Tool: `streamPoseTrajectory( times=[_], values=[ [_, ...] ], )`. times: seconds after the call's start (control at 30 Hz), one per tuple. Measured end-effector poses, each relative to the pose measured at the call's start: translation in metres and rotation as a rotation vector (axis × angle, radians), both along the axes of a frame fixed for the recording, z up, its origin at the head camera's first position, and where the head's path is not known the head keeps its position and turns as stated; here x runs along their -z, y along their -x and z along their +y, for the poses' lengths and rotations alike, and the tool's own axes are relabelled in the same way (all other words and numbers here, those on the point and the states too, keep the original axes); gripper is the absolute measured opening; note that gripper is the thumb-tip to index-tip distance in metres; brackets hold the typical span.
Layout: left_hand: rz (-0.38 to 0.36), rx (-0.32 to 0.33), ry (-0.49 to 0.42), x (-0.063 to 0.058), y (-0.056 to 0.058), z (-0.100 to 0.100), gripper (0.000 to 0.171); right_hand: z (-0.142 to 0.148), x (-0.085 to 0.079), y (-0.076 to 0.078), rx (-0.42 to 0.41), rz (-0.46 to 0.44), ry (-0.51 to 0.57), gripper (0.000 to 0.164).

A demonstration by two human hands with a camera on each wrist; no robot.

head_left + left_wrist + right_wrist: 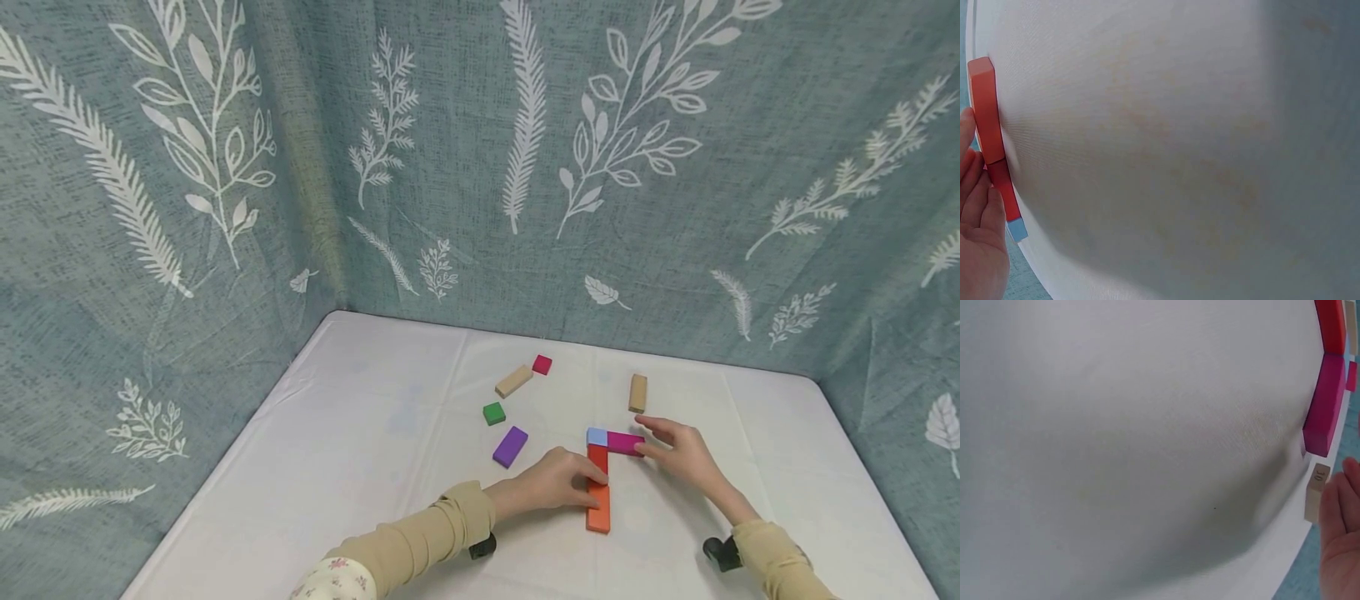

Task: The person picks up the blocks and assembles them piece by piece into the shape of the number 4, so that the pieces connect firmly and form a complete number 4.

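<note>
On the white table, a light blue block (597, 437), a red block (598, 457) and an orange block (598, 521) form a line. A magenta block (622, 442) extends rightward from the light blue one, making a corner. My left hand (553, 481) lies at the left side of the line, its fingertips at the red block and its thumb at the orange one. In the left wrist view its fingers (975, 194) lie along the red block. My right hand (682, 450) has thumb and fingers spread, with the thumb right at the magenta block's right end.
A plain wooden block (637, 393) stands beyond the right hand. Left of the line lie a purple block (510, 447), a green cube (494, 413), another wooden block (513, 381) and a crimson cube (542, 364). A patterned curtain (465, 167) encloses the table's back and sides.
</note>
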State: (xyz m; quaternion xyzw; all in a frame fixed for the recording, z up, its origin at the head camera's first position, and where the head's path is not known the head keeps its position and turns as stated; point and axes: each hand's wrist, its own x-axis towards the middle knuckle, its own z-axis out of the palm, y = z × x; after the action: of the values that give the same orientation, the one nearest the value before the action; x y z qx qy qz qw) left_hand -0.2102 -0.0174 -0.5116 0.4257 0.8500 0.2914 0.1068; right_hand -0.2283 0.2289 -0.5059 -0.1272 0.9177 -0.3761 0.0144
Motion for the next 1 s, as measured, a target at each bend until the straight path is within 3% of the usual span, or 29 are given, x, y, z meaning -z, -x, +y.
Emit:
streamPoseTrajectory(
  times=[0.4,1.0],
  values=[
    [-0.015,-0.002,-0.017,0.001,0.001,0.001,0.033,0.005,-0.006,0.014,0.069,-0.069,0.031,0.059],
    [-0.001,-0.001,-0.021,-0.002,-0.001,0.001,0.033,0.013,-0.008,0.030,0.080,-0.063,0.050,0.065]
  ],
)
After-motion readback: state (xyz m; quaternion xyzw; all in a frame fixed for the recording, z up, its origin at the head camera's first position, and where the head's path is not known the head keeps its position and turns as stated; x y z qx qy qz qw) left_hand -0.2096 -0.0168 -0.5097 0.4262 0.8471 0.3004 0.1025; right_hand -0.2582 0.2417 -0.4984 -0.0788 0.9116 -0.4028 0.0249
